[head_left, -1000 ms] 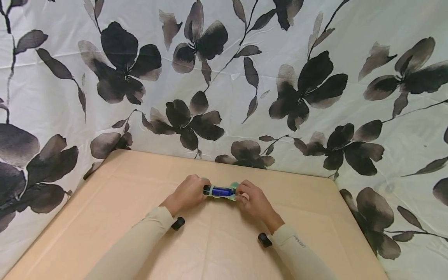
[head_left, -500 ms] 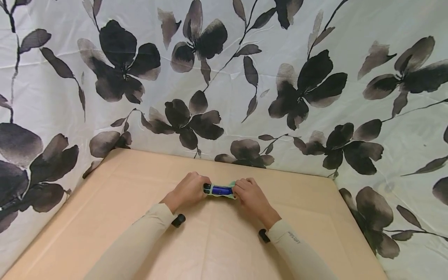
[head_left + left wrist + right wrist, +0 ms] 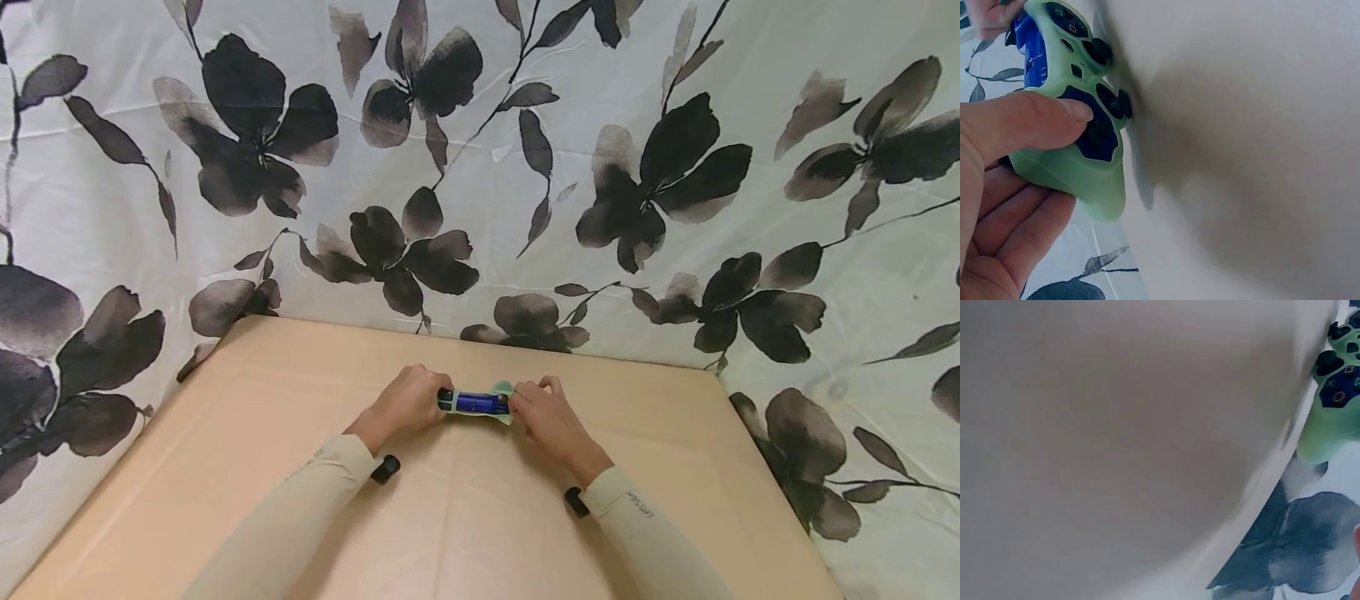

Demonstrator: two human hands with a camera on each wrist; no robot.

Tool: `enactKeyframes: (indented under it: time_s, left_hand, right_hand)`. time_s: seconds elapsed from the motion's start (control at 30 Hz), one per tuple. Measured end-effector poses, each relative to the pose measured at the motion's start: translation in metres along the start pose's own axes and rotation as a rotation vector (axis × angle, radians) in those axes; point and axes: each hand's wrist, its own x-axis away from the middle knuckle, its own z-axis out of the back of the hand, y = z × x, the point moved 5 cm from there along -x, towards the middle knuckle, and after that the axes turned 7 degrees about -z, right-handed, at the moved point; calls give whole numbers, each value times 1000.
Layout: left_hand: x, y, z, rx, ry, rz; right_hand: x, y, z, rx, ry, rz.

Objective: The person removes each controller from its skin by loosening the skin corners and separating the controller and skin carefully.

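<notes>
A blue game controller (image 3: 480, 404) in a pale green silicone cover (image 3: 1066, 169) is held above the far part of the table. My left hand (image 3: 408, 404) grips its left end; in the left wrist view the thumb (image 3: 1035, 120) lies over the direction pad and the other fingers curl beneath. At the other end, my right hand (image 3: 551, 417) has its fingertips on the corner of the controller. Blue casing shows along the edge the cover leaves bare. In the right wrist view, the covered right handle (image 3: 1322, 434) hangs free, and most of my right hand is out of frame.
The table (image 3: 450, 533) has a plain tan covering. Behind it and along both sides hangs a white cloth (image 3: 525, 183) with dark printed flowers. Small black wrist devices (image 3: 386, 469) sit at my cuffs.
My right hand first closes in on the controller's right end, then shifts slightly right with its index finger raised. The left hand keeps its grip and barely moves.
</notes>
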Motion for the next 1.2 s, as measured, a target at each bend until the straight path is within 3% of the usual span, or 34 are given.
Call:
enactKeyframes:
  time_s: [0.13,0.2,0.43,0.53,0.67,0.8,1.0,1.1,1.2]
  left_hand:
    - [-3,-1,0,5,-25,1]
    - [-4,-2,1,9,-34,2]
    - [-3,-2,1,23,-46,18]
    - [-4,-1,1,26,-41,16]
    - [-4,0,-2,46,-49,65]
    - [1,5,-6,94,-42,175]
    - [6,8,-15,112,94,324]
    - [7,7,-16,134,143,352]
    - [5,7,-14,160,125,342]
  right_hand:
    - [0,7,-4,-46,-49,-36]
    - [-2,10,-5,-122,-80,-90]
    - [-4,11,-2,-644,-105,-448]
    - [-3,5,-7,-736,-130,-517]
    - [-3,-2,-15,-671,-167,-559]
    - [-4,-5,-14,-600,-101,-566]
    - [-1,-10,-12,-545,-20,-548]
    - [-1,-13,-11,-536,-6,-540]
    - [0,-16,-10,-528,-15,-551]
